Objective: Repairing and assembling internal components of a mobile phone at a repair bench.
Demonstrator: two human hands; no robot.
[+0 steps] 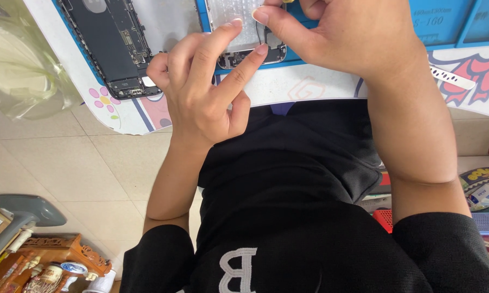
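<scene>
A head camera looks down past a person's black shirt to a work table at the top of the view. The left hand point(203, 89) has its fingers spread loosely: the index finger reaches up onto a detached phone screen panel point(239, 30), and the middle fingertip presses the panel's dark bottom edge. It clasps nothing. The right hand point(345, 35) sits just to the right, with its thumb and forefinger pinched together over the same panel, near its right side. What they pinch is too small to make out. The panel lies face down on a blue repair mat point(456, 24), directly beneath both hands. To the left, apart from the hands, an opened phone body point(111, 46) shows its dark insides. At far right a thin metal pry tool point(452, 78) lies on the table's patterned cover point(309, 87).
</scene>
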